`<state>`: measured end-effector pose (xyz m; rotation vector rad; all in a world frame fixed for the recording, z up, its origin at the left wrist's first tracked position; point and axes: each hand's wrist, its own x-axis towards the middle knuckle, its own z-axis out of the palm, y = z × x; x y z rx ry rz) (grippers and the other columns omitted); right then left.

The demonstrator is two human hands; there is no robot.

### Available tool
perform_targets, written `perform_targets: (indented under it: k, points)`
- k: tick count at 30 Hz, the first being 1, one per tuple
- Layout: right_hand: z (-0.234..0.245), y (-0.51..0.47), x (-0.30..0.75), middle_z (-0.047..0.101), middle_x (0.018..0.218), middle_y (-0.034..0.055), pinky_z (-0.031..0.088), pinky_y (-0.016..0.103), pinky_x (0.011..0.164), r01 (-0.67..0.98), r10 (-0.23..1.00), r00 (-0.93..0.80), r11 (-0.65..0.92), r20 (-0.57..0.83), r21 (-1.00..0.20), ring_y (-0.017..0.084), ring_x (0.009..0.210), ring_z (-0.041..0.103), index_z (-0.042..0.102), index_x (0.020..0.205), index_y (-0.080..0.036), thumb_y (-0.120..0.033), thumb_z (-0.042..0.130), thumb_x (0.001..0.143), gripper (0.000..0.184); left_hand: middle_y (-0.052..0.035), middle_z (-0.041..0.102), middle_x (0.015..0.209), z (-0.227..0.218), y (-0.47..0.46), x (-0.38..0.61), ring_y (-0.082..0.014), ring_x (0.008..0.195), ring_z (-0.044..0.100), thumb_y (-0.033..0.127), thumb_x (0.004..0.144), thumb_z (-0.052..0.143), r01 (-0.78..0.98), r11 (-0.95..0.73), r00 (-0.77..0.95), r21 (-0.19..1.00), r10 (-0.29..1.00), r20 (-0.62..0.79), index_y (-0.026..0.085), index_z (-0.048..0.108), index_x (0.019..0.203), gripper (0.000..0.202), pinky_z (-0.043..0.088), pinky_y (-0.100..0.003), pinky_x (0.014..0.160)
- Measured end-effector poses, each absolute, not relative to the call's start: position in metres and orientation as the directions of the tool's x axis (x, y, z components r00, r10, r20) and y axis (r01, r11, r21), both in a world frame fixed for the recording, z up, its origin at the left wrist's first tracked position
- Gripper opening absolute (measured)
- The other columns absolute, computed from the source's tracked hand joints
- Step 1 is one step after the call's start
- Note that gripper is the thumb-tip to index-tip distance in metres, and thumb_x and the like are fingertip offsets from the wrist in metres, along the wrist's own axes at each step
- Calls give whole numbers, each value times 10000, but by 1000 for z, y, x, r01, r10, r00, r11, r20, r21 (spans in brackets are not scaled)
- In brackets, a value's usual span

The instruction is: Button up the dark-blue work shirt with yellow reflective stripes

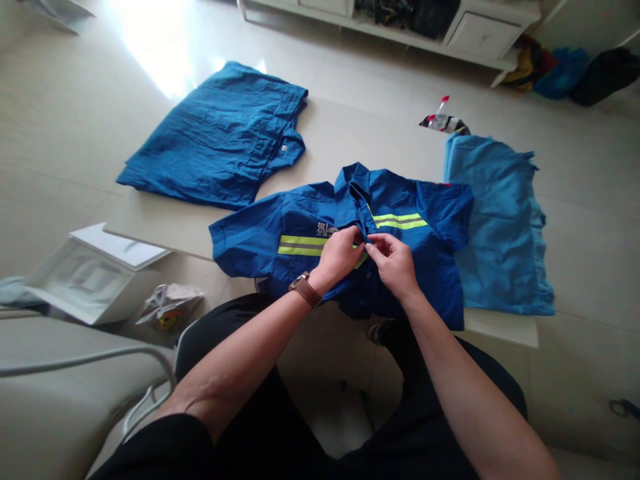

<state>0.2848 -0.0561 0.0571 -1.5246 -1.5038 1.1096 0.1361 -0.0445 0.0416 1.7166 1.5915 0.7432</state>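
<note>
A dark blue short-sleeved work shirt [310,207] with yellow-green reflective stripes lies front side up, collar pointing away from me. My left hand [343,250], a brown-strapped watch on its wrist, pinches the shirt's front edge at the chest. Close beside it, my right hand [393,260] grips the same front edge between thumb and fingers. The fingertips of both hands nearly meet there; whether a button sits between them is too small to tell. Below the hands, the shirt's hem hangs over the table's near edge.
A folded blue garment [215,133] lies at the back left of the pale table [345,127]. Light blue folded cloth [500,227] overhangs the right end. Bottles [440,117] stand beyond the far edge. On the left floor are a white bin [95,273] and a plastic bag [170,307].
</note>
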Motion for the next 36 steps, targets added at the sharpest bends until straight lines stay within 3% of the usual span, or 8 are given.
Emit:
perform_targets:
  k: [7, 16, 24, 31, 36]
  points:
    - [68, -53, 288, 706, 776, 75, 458, 311, 679, 581, 999, 26, -30, -19, -813, 194, 680, 619, 737, 900, -148, -392, 614, 841, 279, -46, 701, 859, 43, -41, 138, -168, 762, 593, 146, 910, 583, 592, -93, 118, 800, 993, 27, 172, 663, 838, 111, 417, -292, 708]
    - [64, -53, 294, 712, 778, 75, 440, 301, 658, 551, 997, -3, -59, -73, -832, 187, 664, 602, 757, 931, -121, -397, 596, 812, 341, -40, 660, 874, 56, -42, 132, -161, 753, 564, 162, 936, 542, 695, -130, 100, 707, 991, 84, 182, 651, 825, 156, 385, -296, 713]
    - [71, -55, 293, 670, 704, 62, 417, 301, 653, 638, 998, 35, 12, 45, -770, 178, 621, 569, 764, 927, -128, -395, 583, 871, 328, -38, 629, 850, 66, -43, 127, -140, 718, 540, 136, 910, 556, 585, -246, 205, 773, 967, 153, 162, 660, 825, 136, 395, -273, 704]
    - [68, -52, 294, 646, 680, 49, 407, 295, 637, 657, 996, 23, 52, 90, -752, 171, 606, 540, 774, 930, -128, -328, 582, 839, 292, 10, 573, 733, 66, -43, 127, -103, 673, 502, 61, 816, 595, 350, -152, 203, 924, 976, 84, 138, 625, 764, 97, 389, -227, 673]
    - [62, -50, 298, 672, 720, 53, 409, 285, 634, 586, 999, -3, 41, 48, -810, 163, 623, 552, 744, 888, -132, -421, 628, 867, 312, 5, 579, 759, 73, -45, 123, -92, 683, 489, 97, 853, 598, 321, -247, 418, 914, 903, 97, 129, 643, 767, 102, 372, -221, 660]
